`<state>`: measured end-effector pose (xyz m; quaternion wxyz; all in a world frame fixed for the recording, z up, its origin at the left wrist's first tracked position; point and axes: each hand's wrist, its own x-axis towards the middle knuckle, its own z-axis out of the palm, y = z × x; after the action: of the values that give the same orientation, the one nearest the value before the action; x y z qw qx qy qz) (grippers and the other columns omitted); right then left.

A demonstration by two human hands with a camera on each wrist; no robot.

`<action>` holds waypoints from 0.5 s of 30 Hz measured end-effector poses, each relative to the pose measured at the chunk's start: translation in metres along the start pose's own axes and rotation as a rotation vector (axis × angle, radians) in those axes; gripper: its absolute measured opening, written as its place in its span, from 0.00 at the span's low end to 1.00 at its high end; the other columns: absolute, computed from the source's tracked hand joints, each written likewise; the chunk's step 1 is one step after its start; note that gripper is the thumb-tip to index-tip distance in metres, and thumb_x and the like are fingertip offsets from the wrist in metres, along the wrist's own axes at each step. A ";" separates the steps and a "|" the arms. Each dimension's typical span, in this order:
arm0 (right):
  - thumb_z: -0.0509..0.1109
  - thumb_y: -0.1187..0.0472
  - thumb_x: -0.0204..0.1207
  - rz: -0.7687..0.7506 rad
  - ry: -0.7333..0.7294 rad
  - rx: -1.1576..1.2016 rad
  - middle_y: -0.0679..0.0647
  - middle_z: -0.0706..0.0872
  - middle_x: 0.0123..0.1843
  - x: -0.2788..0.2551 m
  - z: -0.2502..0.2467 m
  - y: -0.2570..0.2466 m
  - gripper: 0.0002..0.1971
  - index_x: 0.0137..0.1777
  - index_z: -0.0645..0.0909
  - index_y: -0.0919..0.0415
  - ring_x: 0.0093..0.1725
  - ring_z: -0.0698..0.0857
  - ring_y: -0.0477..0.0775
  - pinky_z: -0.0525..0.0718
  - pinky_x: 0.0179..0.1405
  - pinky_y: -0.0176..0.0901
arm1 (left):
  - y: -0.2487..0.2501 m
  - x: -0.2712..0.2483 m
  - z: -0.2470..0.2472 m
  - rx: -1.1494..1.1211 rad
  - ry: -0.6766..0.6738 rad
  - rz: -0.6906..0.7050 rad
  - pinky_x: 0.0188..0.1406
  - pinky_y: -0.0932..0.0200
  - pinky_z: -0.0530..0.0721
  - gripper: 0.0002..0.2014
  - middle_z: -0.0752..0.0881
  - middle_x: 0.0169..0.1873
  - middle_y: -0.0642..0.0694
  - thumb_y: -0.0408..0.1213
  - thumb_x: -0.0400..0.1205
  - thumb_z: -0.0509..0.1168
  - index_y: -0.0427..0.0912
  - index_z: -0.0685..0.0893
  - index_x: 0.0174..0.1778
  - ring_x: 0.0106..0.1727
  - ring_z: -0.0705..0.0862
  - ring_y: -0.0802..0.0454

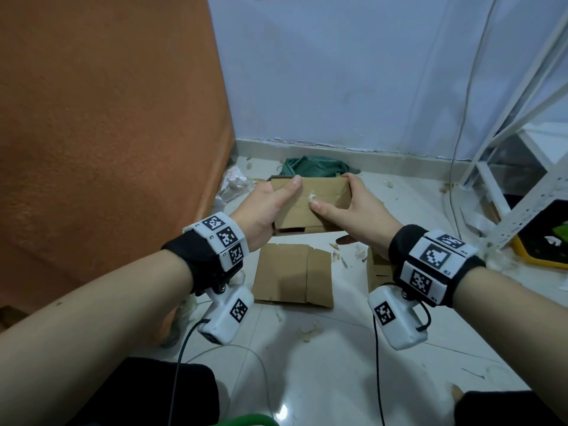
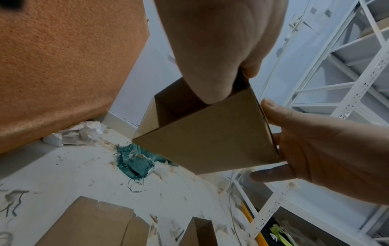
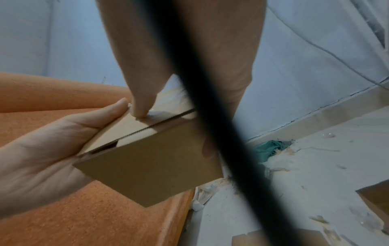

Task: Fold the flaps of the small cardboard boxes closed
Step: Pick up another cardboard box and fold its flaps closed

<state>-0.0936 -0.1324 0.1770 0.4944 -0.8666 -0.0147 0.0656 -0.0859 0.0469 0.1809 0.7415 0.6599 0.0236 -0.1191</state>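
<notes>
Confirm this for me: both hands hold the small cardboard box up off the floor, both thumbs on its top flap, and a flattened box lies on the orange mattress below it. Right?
Not quite. The flattened box lies on the white tiled floor, not the orange mattress, as the head view shows. The rest holds: left hand and right hand hold the small cardboard box up, thumbs on top.

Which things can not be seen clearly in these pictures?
- Head view: the far end of the held box is hidden by its top flaps.
- Right wrist view: a blurred black cable crosses the box and the right hand.
- Left wrist view: the left hand covers part of the box's open end.
- Head view: the box on the floor is mostly behind the right wrist.
</notes>
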 end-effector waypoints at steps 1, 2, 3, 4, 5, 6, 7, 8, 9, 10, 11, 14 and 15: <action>0.74 0.35 0.71 0.004 -0.017 -0.001 0.48 0.75 0.70 -0.002 0.000 0.000 0.49 0.85 0.51 0.46 0.59 0.84 0.53 0.93 0.40 0.51 | 0.000 0.000 0.000 0.007 -0.005 0.004 0.62 0.36 0.85 0.26 0.88 0.58 0.30 0.48 0.84 0.67 0.29 0.78 0.69 0.60 0.88 0.34; 0.73 0.34 0.71 0.011 -0.028 0.001 0.47 0.73 0.70 -0.004 0.000 -0.001 0.49 0.85 0.48 0.43 0.60 0.83 0.53 0.93 0.40 0.52 | 0.000 0.000 -0.001 0.013 -0.010 0.007 0.63 0.37 0.85 0.25 0.88 0.59 0.30 0.47 0.85 0.66 0.29 0.79 0.68 0.60 0.88 0.34; 0.72 0.32 0.71 0.019 -0.036 0.007 0.47 0.72 0.71 -0.006 0.000 -0.001 0.50 0.85 0.46 0.40 0.61 0.83 0.54 0.93 0.41 0.53 | 0.000 -0.001 -0.001 0.018 -0.019 0.011 0.63 0.38 0.85 0.24 0.88 0.58 0.30 0.47 0.85 0.65 0.28 0.80 0.67 0.59 0.88 0.35; 0.71 0.31 0.71 0.028 -0.041 0.019 0.48 0.71 0.73 -0.008 0.001 -0.003 0.49 0.85 0.45 0.38 0.62 0.83 0.54 0.93 0.41 0.54 | 0.000 -0.001 -0.001 0.028 -0.031 0.020 0.63 0.41 0.85 0.23 0.88 0.57 0.31 0.46 0.86 0.64 0.27 0.81 0.65 0.57 0.88 0.36; 0.69 0.29 0.71 0.039 -0.047 0.037 0.50 0.70 0.77 -0.009 0.001 -0.005 0.49 0.85 0.44 0.37 0.64 0.82 0.56 0.93 0.41 0.55 | 0.000 -0.001 -0.002 0.041 -0.036 0.037 0.62 0.43 0.84 0.21 0.89 0.54 0.33 0.46 0.87 0.64 0.27 0.83 0.61 0.55 0.88 0.39; 0.66 0.28 0.71 0.051 -0.053 0.058 0.52 0.67 0.80 -0.011 0.001 -0.007 0.48 0.85 0.44 0.38 0.66 0.81 0.58 0.93 0.41 0.57 | 0.001 -0.002 -0.001 0.051 -0.038 0.053 0.61 0.45 0.84 0.19 0.90 0.50 0.37 0.45 0.87 0.63 0.29 0.84 0.56 0.52 0.89 0.42; 0.64 0.27 0.71 0.060 -0.056 0.072 0.54 0.66 0.81 -0.012 0.000 -0.009 0.48 0.86 0.44 0.39 0.67 0.81 0.59 0.93 0.41 0.57 | 0.002 -0.004 0.000 0.050 -0.041 0.064 0.60 0.46 0.84 0.16 0.91 0.47 0.40 0.44 0.87 0.63 0.32 0.85 0.52 0.51 0.89 0.45; 0.64 0.27 0.71 0.063 -0.054 0.070 0.55 0.68 0.80 -0.012 0.000 -0.011 0.49 0.86 0.43 0.41 0.66 0.81 0.59 0.93 0.41 0.57 | 0.002 -0.005 0.001 0.044 -0.044 0.071 0.60 0.46 0.85 0.14 0.91 0.46 0.40 0.43 0.87 0.63 0.34 0.85 0.51 0.50 0.90 0.46; 0.66 0.27 0.70 0.061 -0.046 0.051 0.53 0.71 0.76 -0.012 0.001 -0.012 0.51 0.86 0.43 0.41 0.63 0.82 0.57 0.93 0.41 0.55 | 0.002 -0.006 0.002 0.036 -0.045 0.075 0.61 0.45 0.85 0.13 0.91 0.47 0.39 0.43 0.87 0.63 0.35 0.85 0.51 0.51 0.90 0.45; 0.70 0.28 0.68 0.057 -0.028 0.024 0.51 0.74 0.71 -0.012 0.002 -0.011 0.53 0.85 0.43 0.43 0.60 0.83 0.55 0.93 0.40 0.52 | 0.001 -0.006 0.004 0.028 -0.042 0.073 0.62 0.44 0.85 0.13 0.90 0.49 0.38 0.42 0.88 0.62 0.35 0.85 0.52 0.52 0.89 0.44; 0.73 0.29 0.66 0.051 0.003 -0.004 0.50 0.77 0.67 -0.011 0.004 -0.010 0.54 0.84 0.45 0.45 0.57 0.84 0.52 0.92 0.38 0.49 | 0.001 -0.007 0.005 0.018 -0.041 0.066 0.62 0.43 0.85 0.12 0.90 0.50 0.37 0.42 0.87 0.63 0.36 0.85 0.52 0.52 0.89 0.43; 0.78 0.33 0.63 0.025 0.098 -0.037 0.50 0.81 0.60 -0.007 0.006 -0.005 0.52 0.79 0.56 0.51 0.50 0.86 0.50 0.92 0.36 0.50 | 0.000 -0.007 0.008 0.012 -0.071 0.047 0.59 0.46 0.87 0.13 0.90 0.53 0.35 0.43 0.87 0.62 0.37 0.86 0.55 0.52 0.90 0.44; 0.79 0.33 0.63 0.022 0.112 -0.029 0.51 0.82 0.60 -0.006 0.006 -0.005 0.50 0.79 0.58 0.52 0.50 0.86 0.51 0.92 0.35 0.51 | 0.000 -0.007 0.007 0.008 -0.070 0.046 0.58 0.46 0.87 0.14 0.89 0.55 0.34 0.43 0.87 0.63 0.36 0.86 0.57 0.52 0.90 0.43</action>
<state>-0.0999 -0.1254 0.1789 0.4811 -0.8761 0.0216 0.0219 -0.0931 0.0408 0.1834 0.7416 0.6588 -0.0181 -0.1252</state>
